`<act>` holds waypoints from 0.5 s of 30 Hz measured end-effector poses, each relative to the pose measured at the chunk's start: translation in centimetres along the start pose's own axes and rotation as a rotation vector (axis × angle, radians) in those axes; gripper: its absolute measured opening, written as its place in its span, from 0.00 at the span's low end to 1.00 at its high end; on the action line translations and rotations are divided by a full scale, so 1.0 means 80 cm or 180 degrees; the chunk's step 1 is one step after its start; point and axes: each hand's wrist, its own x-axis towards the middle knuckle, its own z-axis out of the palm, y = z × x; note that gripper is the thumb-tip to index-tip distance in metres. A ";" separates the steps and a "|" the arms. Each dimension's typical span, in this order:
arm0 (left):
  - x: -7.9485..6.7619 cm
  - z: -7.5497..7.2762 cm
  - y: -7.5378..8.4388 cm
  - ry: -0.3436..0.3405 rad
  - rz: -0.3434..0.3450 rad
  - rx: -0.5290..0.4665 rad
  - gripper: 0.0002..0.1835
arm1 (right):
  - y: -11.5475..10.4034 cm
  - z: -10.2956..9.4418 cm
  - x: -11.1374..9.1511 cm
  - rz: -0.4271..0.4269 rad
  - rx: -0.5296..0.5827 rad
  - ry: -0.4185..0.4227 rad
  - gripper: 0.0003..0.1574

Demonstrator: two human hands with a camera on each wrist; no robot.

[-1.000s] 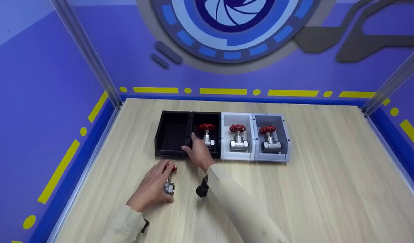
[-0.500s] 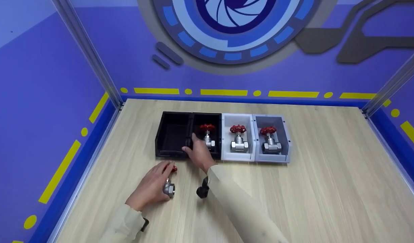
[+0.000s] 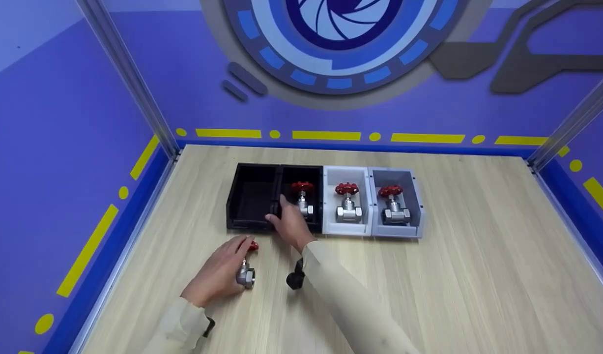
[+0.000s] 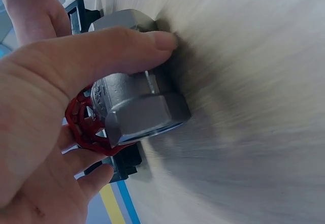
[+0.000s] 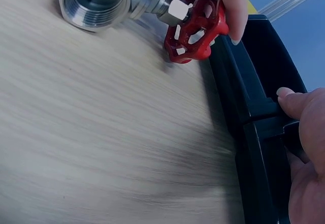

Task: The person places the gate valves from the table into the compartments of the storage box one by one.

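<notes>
My left hand holds a steel gate valve with a red handwheel low over the wooden tabletop, in front of the bins. Its thumb lies across the valve's body in the left wrist view, and the fingers are at the handwheel. My right hand grips the adjoining walls of two black bins, thumb in the left black bin and fingers in the right black bin. The left one has nothing inside. A similar red-wheeled valve stands in the right one, partly hidden by my hand.
Joined to the black bins on the right are a white bin and a grey bin. Each holds a valve with a red handwheel. Blue-purple printed panels and metal posts border the wooden tabletop.
My left thumb has drawn in against the valve's body, where it stood out past it a second ago. The right hand has stayed on the bin walls.
</notes>
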 end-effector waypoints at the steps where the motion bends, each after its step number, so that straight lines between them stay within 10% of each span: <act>1: 0.000 0.000 0.000 0.0009 0.0009 0.0015 0.54 | 0.000 0.000 0.000 -0.0020 -0.0012 0.0012 0.46; 15: 0.000 -0.002 -0.003 0.0088 0.0017 0.0102 0.51 | -0.001 0.000 -0.001 0.0024 0.0055 0.0001 0.46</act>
